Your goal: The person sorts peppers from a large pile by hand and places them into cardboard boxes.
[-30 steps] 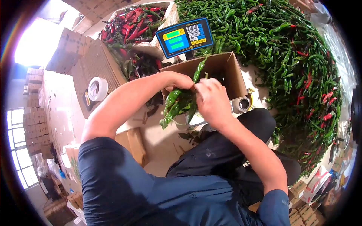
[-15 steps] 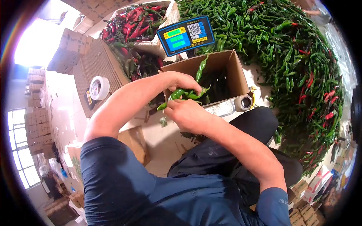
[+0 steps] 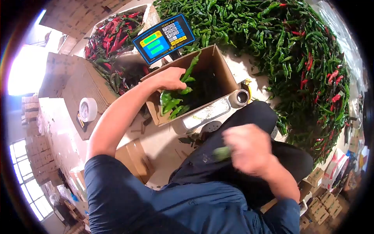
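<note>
My left hand [image 3: 171, 80] is over the left side of an open cardboard box [image 3: 225, 70], closed on several long green chili peppers [image 3: 191, 69]. One pepper points up past the fingers, and others hang below the hand along the box's inner wall. My right hand [image 3: 249, 150] is above my dark trouser leg, away from the box and smeared by motion. At its fingertips shows a blurred green pepper [image 3: 222, 153], only partly visible. The inside of the box is dark, with green shapes in it.
A scale display [image 3: 163, 39] stands behind the box. Green peppers [image 3: 265, 35] are heaped at the back and right. A white foam box [image 3: 151, 17] holds red and green ones. Tape rolls [image 3: 88, 109] lie left on flattened cardboard [image 3: 70, 93] and right, beside the box [image 3: 239, 97].
My right hand has moved away from the left hand, right and toward my body, with a blurred green pepper. My left hand has moved left with its peppers. The view has shifted.
</note>
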The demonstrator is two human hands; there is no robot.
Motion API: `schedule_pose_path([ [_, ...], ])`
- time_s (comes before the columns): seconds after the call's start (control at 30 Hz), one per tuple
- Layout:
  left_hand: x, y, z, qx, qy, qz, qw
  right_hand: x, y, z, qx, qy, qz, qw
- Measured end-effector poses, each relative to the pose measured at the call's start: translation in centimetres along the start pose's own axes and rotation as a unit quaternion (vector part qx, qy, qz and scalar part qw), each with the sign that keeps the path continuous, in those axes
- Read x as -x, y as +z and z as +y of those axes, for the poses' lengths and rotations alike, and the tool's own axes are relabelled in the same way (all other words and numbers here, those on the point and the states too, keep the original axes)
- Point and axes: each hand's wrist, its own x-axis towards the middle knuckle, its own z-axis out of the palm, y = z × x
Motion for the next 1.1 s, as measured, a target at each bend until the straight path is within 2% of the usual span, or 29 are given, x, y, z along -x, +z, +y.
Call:
schedule_pose_path([
  [0.03,-0.6,0.3,0.4,-0.039,0.003,0.016,0.999,3.0,-0.6,1.7,0.009,0.014,0.133,0.991],
  [0.07,-1.3,0.8,1.1,-0.078,0.005,0.032,0.996,5.0,-2.6,2.4,0.068,0.082,0.144,0.984],
  [0.1,-2.0,1.7,1.2,-0.156,0.018,0.063,0.986,7.3,-4.1,3.3,0.067,0.169,0.171,0.968],
  [0.17,-2.1,1.9,1.8,-0.202,0.001,-0.006,0.979,12.5,-6.8,5.8,0.146,0.300,0.196,0.922],
  [0.23,-3.3,3.1,0.0,-0.274,-0.004,-0.072,0.959,18.8,-9.8,8.2,0.235,0.383,0.155,0.880],
  [0.27,-4.0,3.3,-0.6,-0.311,-0.061,-0.153,0.936,22.3,-10.9,9.3,0.259,0.419,0.180,0.852],
  [0.33,-3.7,4.1,-3.9,-0.267,-0.065,-0.127,0.953,28.8,-12.5,11.0,0.276,0.507,0.235,0.782],
  [0.37,-3.1,3.3,-2.7,-0.274,-0.083,-0.141,0.948,33.2,-12.6,12.2,0.244,0.532,0.249,0.772],
  [0.4,-2.6,2.8,-1.6,-0.246,-0.101,-0.134,0.955,38.0,-11.8,13.5,0.211,0.556,0.263,0.760],
  [0.43,-2.1,2.9,-1.1,-0.235,-0.100,-0.100,0.962,42.5,-9.8,14.8,0.234,0.596,0.228,0.733],
  [0.47,-2.0,3.1,-1.0,-0.256,-0.104,-0.114,0.954,49.4,-6.8,16.1,0.220,0.597,0.164,0.754],
  [0.5,-1.4,2.6,1.0,-0.238,-0.118,-0.148,0.953,56.5,-1.1,16.8,-0.021,0.631,0.323,0.705],
  [0.57,-1.6,4.5,-0.9,-0.177,-0.135,-0.204,0.953,57.9,6.0,13.7,0.022,0.761,0.163,0.628],
  [0.6,-1.1,5.8,-1.0,-0.210,-0.155,-0.196,0.945,57.7,9.0,11.8,0.025,0.797,0.110,0.594],
  [0.63,-0.7,7.1,-1.5,-0.283,-0.130,-0.221,0.924,57.0,11.6,10.1,0.017,0.817,0.082,0.570],
  [0.67,-0.8,9.0,-2.7,-0.272,-0.116,-0.197,0.935,55.8,13.4,9.3,0.007,0.827,0.071,0.557],
  [0.73,-0.5,11.5,-3.3,-0.369,-0.146,-0.184,0.899,53.6,15.0,9.7,0.006,0.825,0.063,0.561],
  [0.77,-0.8,12.0,-3.4,-0.374,-0.130,-0.184,0.900,52.2,15.4,10.7,0.009,0.815,0.065,0.576],
  [0.87,-1.7,10.2,-3.3,-0.355,-0.100,-0.178,0.913,48.1,14.5,16.8,0.056,0.755,0.074,0.649],
  [0.93,-2.6,8.0,-2.5,-0.300,-0.123,-0.149,0.934,45.3,12.0,21.7,0.106,0.688,0.075,0.714],
  [1.0,-3.9,5.0,2.3,-0.196,-0.190,-0.062,0.960,42.8,10.2,26.2,0.122,0.620,0.057,0.773],
  [1.07,-4.2,1.5,12.2,-0.177,-0.233,0.017,0.956,40.8,9.6,30.1,0.197,0.527,0.058,0.825],
  [1.1,-3.6,0.8,16.1,-0.175,-0.174,0.118,0.962,40.6,10.1,32.0,0.258,0.488,0.036,0.833],
])
